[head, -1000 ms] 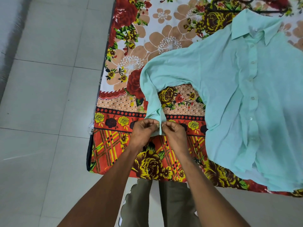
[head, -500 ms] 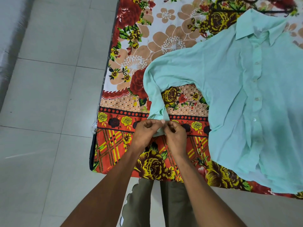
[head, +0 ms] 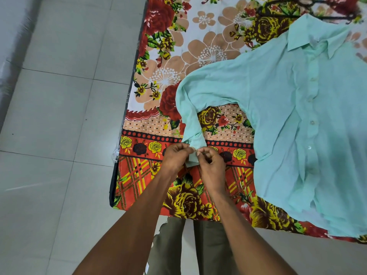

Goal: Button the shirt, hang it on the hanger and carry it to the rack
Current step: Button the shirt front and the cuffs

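A mint-green shirt (head: 288, 120) lies front up on a flowered bedsheet (head: 198, 46), its front placket closed with a row of buttons. One sleeve curves down and left to its cuff (head: 195, 150) near the bed's front edge. My left hand (head: 175, 158) and my right hand (head: 211, 166) meet at that cuff, each pinching the fabric between thumb and fingers. The cuff's button is hidden by the fingertips. A dark hanger (head: 309, 6) lies on the sheet above the collar, partly cut off by the frame's top.
The bed's left edge (head: 127, 108) borders a pale tiled floor (head: 59, 116). My legs in olive trousers (head: 198, 245) stand at the front edge of the bed. No rack is in view.
Both hands stay at the sleeve cuff; the fingertips have shifted slightly on the fabric. The view has drifted a little, and the shirt lies as before.
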